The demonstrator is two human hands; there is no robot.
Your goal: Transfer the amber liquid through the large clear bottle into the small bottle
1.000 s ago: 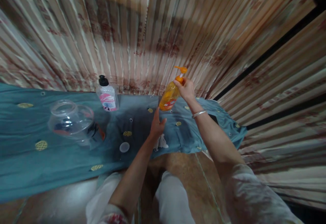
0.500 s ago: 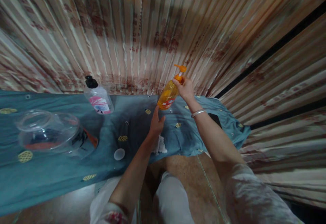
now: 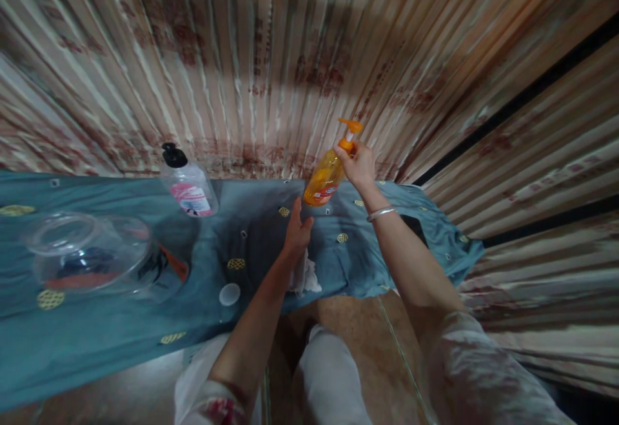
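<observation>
An orange pump bottle [image 3: 323, 181] with yellow liquid hangs tilted over the cloth-covered table, its pump top up and to the right. My right hand [image 3: 358, 162] grips it by the neck, just under the orange pump. Below the bottle's base is my left hand [image 3: 296, 231], fingers apart and holding nothing. A crumpled white cloth [image 3: 305, 275] lies beside my left wrist, partly hidden by the forearm.
A clear bottle [image 3: 192, 191] with a black pump and pink label stands at left. Nearer is a large transparent jar [image 3: 101, 254] on its side. A small white round lid [image 3: 229, 294] and a dark flat object [image 3: 414, 228] lie on the teal cloth [image 3: 97, 341]. Pleated curtains hang behind.
The orange bottle and my right hand have shifted slightly right. My left hand is now a little apart from the bottle's base, which it was at before.
</observation>
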